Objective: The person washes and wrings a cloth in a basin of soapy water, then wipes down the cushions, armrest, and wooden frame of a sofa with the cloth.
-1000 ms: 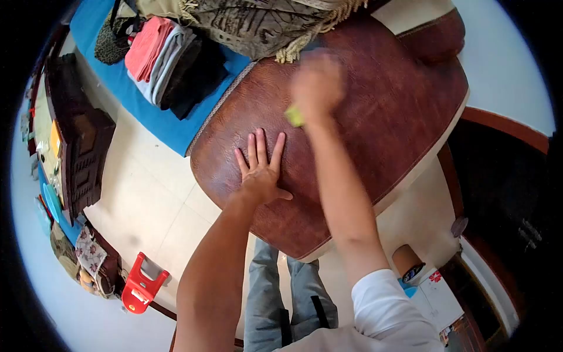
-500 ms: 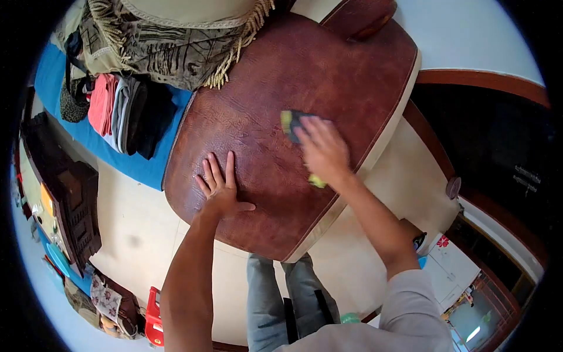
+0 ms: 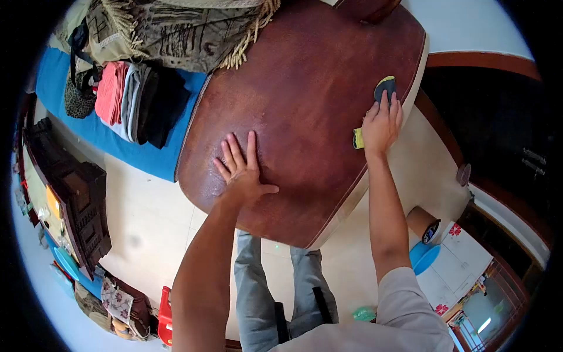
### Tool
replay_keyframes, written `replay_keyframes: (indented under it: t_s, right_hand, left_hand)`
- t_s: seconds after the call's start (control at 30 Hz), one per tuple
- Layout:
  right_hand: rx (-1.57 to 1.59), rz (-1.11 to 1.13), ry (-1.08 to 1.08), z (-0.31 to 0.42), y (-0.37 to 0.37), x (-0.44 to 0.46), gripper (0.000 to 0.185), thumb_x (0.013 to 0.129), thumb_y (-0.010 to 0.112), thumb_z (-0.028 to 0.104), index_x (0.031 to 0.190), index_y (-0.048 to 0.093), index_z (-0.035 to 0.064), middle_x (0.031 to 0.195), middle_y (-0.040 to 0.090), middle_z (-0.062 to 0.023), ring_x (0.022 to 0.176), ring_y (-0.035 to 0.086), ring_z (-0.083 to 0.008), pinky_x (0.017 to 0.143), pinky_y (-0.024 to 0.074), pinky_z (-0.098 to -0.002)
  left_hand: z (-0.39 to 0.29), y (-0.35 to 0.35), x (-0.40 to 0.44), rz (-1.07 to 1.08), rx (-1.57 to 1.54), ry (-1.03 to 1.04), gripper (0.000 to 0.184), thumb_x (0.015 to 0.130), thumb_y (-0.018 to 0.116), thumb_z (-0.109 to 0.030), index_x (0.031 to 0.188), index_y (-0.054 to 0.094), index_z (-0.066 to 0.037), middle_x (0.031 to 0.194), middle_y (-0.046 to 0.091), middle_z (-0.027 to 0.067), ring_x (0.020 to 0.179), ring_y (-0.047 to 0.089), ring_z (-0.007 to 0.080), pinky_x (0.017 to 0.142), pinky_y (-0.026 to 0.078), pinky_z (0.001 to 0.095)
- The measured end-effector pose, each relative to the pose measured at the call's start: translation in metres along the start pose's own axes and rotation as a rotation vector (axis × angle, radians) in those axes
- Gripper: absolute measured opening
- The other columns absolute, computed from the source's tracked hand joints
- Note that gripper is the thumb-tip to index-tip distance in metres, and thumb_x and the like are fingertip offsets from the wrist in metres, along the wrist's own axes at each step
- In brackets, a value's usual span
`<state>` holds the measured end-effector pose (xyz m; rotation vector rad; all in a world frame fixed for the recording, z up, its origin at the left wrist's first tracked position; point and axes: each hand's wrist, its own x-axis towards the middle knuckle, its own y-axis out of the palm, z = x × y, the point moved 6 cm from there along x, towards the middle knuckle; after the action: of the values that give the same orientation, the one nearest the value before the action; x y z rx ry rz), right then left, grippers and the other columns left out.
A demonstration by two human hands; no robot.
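Note:
A broad brown leather seat with a pale side edge fills the middle of the head view. Flat on its left part rests my left hand, fingers spread and holding nothing; the leather around it looks shiny. Close to the seat's right edge, my right hand presses a grey-and-yellow cleaning cloth against the leather. The cloth's grey end pokes out past my fingertips, and a yellow corner shows left of my palm. My palm hides its middle.
Folded clothes lie on a blue surface at the left. A fringed patterned cover drapes over the top left. Dark carved furniture stands far left. Lower right are a white cabinet and a blue basin.
My right hand has swept the cloth right and slightly up to the seat's edge. My left hand stays flat on the leather. The whole view has shifted a little.

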<state>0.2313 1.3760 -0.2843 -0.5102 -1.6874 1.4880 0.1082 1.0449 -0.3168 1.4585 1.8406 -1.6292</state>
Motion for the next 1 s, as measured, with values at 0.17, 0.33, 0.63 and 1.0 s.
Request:
replay_keyframes:
  t_s: [0.17,0.33,0.63,1.0]
  right_hand:
    - [0.083,0.090,-0.057,0.038,-0.015,-0.053,0.042,0.100,0.056,0.022,0.138,0.062,0.0067,0.148,0.054,-0.0150,0.137,0.047,-0.0353,0.116,0.0368,-0.0481]
    - [0.205,0.230,-0.370,0.076,-0.021,-0.097,0.041,0.100,0.058,0.019,0.139,0.061,0.0061,0.149,0.053,-0.0143,0.137,0.047,-0.0369,0.115,0.0376,-0.0473]
    - [0.588,0.153,-0.358,0.259,-0.007,-0.089,0.023,0.088,0.058,0.009,0.105,0.073,0.0110,0.124,0.068,-0.0096,0.120,0.059,-0.0308,0.104,0.0477,-0.0415]
    - [0.829,0.442,-1.108,0.247,-0.094,-0.270,0.028,0.086,0.063,0.016,0.112,0.075,0.0131,0.127,0.068,-0.0069,0.124,0.059,-0.0258,0.109,0.0459,-0.0453]
  left_hand:
    - [0.012,-0.001,-0.022,-0.331,-0.150,0.242,0.128,0.070,0.091,-0.039,0.165,0.008,-0.021,0.166,-0.012,0.0299,0.154,-0.013,0.0493,0.118,-0.004,0.0712]
    - [0.077,0.020,-0.091,-0.581,-0.573,0.382,0.055,0.092,0.047,0.007,0.146,0.046,-0.003,0.148,0.049,0.0250,0.144,0.041,0.0398,0.121,0.028,0.0490]
    - [0.199,0.051,-0.223,-0.728,-0.800,0.003,0.070,0.064,0.028,0.022,0.125,0.057,0.003,0.132,0.061,0.0210,0.140,0.048,0.0366,0.120,0.033,0.0436]
    - [0.162,0.018,-0.153,-0.753,-0.602,0.102,0.065,0.087,0.063,-0.004,0.148,0.040,0.000,0.150,0.043,0.0245,0.145,0.036,0.0419,0.120,0.027,0.0483]
